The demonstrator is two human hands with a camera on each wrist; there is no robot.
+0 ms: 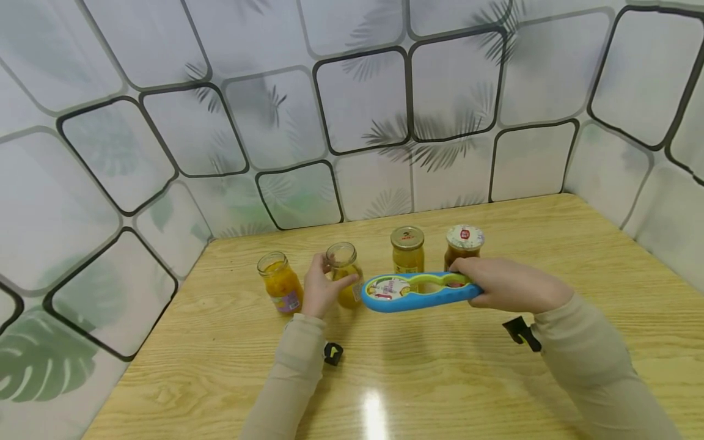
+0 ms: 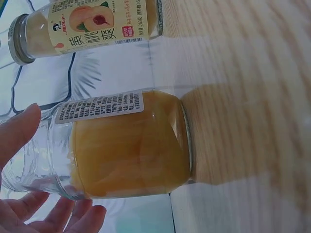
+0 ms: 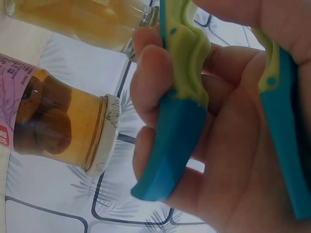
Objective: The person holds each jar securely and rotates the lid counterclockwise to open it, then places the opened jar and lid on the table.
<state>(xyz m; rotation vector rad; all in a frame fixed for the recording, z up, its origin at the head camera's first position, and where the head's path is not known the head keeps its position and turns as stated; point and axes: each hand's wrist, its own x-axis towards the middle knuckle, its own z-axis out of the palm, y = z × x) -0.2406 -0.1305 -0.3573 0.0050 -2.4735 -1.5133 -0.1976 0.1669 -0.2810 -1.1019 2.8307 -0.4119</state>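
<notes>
In the head view, my left hand (image 1: 320,287) is round an open glass jar (image 1: 348,298) of orange-yellow fruit. The left wrist view shows the thumb over the jar's neck and the fingers curved along its other side. My right hand (image 1: 508,284) grips a blue and yellow-green jar opener (image 1: 429,298) by its handles, above the table. A white printed disc (image 1: 387,288) shows in the opener's far end. Left of the left hand stands another open jar (image 1: 283,287) of orange fruit, with a purple label.
Behind the opener stand a gold-lidded jar (image 1: 408,247) with a peach label and a jar of dark fruit (image 3: 58,116) with a white patterned lid (image 1: 464,237). The wooden table (image 1: 231,366) meets a patterned wall (image 1: 363,183) at the back. Black wrist devices (image 1: 332,353) sit under both forearms.
</notes>
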